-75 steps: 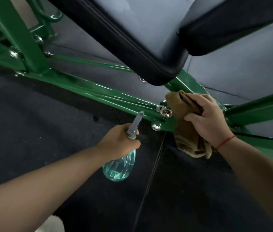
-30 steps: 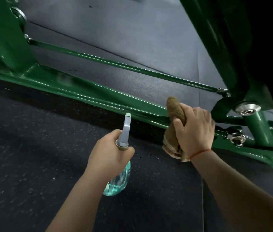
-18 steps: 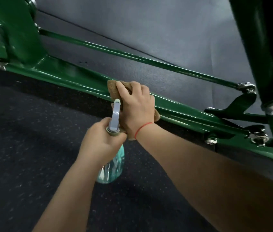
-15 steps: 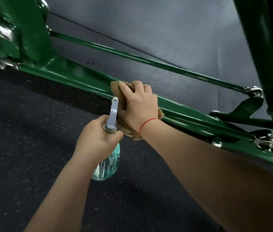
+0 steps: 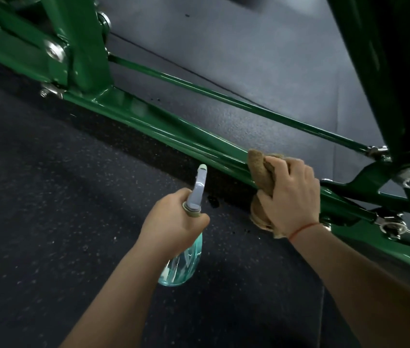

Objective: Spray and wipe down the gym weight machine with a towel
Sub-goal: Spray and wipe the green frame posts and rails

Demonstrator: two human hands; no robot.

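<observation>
Green-painted base rail (image 5: 173, 131) of the weight machine runs diagonally across the dark rubber floor (image 5: 48, 184). Right hand (image 5: 290, 199), red string (image 5: 304, 227) at the wrist, has fingers curled around a bunched brown towel (image 5: 259, 169), pressing it against the rail's near edge. Left hand (image 5: 171, 222) grips the neck of a clear teal spray bottle (image 5: 183, 266), held above the floor just left of the towel, grey nozzle (image 5: 198, 184) pointing toward the rail.

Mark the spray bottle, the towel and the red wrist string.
spray bottle (image 5: 183, 268): head view, clear teal lower body.
towel (image 5: 257, 164): head view, its upper folded corner.
red wrist string (image 5: 304, 229): head view, its middle stretch.
</observation>
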